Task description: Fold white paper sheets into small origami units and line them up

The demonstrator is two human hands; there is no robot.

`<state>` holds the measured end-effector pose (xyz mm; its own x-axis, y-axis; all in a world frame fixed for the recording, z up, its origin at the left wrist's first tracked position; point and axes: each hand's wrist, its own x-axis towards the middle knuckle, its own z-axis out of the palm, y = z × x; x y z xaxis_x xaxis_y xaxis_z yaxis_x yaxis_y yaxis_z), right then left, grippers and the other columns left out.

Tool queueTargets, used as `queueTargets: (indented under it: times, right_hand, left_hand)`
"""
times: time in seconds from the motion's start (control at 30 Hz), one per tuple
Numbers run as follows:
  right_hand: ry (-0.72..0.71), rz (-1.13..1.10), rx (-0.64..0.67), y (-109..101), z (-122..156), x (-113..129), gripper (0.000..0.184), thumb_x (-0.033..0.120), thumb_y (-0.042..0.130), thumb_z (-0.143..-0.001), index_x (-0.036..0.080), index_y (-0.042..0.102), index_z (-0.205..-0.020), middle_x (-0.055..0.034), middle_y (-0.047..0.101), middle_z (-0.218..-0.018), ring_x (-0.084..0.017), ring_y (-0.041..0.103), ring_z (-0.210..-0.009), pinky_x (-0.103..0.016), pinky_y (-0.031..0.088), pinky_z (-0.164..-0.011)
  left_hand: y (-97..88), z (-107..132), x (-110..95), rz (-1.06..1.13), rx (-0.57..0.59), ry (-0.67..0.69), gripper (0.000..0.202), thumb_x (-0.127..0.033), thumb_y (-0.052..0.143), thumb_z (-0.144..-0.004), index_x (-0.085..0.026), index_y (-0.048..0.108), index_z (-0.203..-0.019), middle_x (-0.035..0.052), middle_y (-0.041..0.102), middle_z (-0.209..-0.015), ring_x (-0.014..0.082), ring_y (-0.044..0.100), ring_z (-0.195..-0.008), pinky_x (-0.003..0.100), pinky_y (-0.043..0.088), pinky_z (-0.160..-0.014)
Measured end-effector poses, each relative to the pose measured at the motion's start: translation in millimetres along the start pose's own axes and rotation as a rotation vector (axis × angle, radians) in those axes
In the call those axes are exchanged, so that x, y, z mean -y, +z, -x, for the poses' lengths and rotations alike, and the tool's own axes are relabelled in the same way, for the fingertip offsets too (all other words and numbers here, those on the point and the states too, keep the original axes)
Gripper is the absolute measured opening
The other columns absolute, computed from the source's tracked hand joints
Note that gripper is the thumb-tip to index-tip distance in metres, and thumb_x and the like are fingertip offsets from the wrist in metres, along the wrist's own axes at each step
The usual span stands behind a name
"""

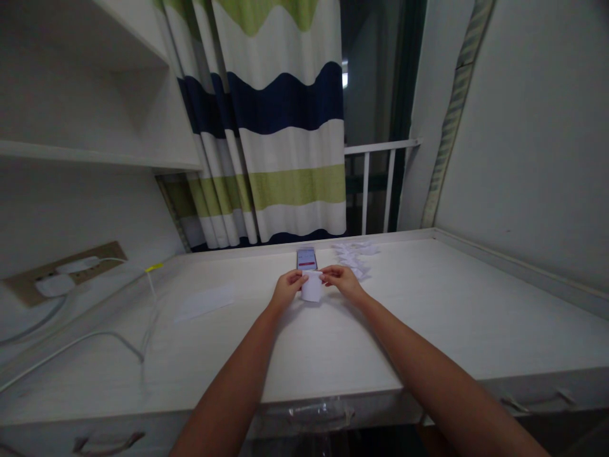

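A small white sheet of paper [311,287] is held up between my two hands just above the desk, its lower edge hanging free. My left hand [288,287] pinches its upper left edge, and my right hand [343,281] pinches the upper right corner. Right behind the paper lies a phone [306,259] with a lit screen. Several folded white paper pieces [351,259] lie in a loose group beyond my right hand. Off to the left, a flat stack or sheet of white paper [205,302] rests on the desk.
The white desk [428,317] has a raised rim at the back. White cables [118,336] run across its left side from plugs in a wall socket panel [66,270]. A shelf [95,152] overhangs the left. Behind hang a striped curtain [290,152] and a white railing [380,149].
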<state>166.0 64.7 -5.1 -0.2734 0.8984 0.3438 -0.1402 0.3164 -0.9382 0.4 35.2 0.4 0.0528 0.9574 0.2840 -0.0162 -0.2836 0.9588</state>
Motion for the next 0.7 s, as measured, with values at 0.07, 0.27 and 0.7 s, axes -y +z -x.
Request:
queueTargets:
  times: [0.07,0.27,0.7]
  right_hand:
    - [0.006,-0.007,-0.016,-0.4,-0.1,0.5,0.025,0.031,0.069,-0.051,0.014,0.064,-0.069,-0.0014,0.062,-0.06,-0.01,0.055,-0.054,-0.023,0.043,-0.051]
    - [-0.02,0.044,-0.023,-0.1,0.6,3.0,0.022,0.033,0.068,-0.052,0.014,0.064,-0.064,-0.0005,0.06,-0.054,-0.01,0.053,-0.05,-0.023,0.041,-0.049]
    - [-0.033,0.061,-0.003,0.1,3.5,6.4,0.022,0.033,0.066,-0.055,0.014,0.063,-0.064,-0.0002,0.059,-0.056,-0.009,0.05,-0.051,-0.023,0.041,-0.05]
  left_hand:
    - [0.5,0.0,0.5,0.019,0.023,-0.014,0.034,-0.039,0.067,-0.052,-0.012,0.057,-0.07,0.002,0.061,-0.065,0.0127,0.055,-0.061,0.024,0.044,-0.058]
    - [2.3,1.3,-0.9,0.029,0.046,-0.017,0.037,-0.041,0.068,-0.052,-0.011,0.058,-0.071,0.0041,0.062,-0.068,0.0144,0.057,-0.063,0.025,0.045,-0.058]
    - [3.6,1.5,-0.3,0.018,0.035,-0.032,0.038,-0.041,0.07,-0.049,-0.01,0.058,-0.069,0.0043,0.062,-0.063,0.0155,0.057,-0.061,0.028,0.046,-0.058]
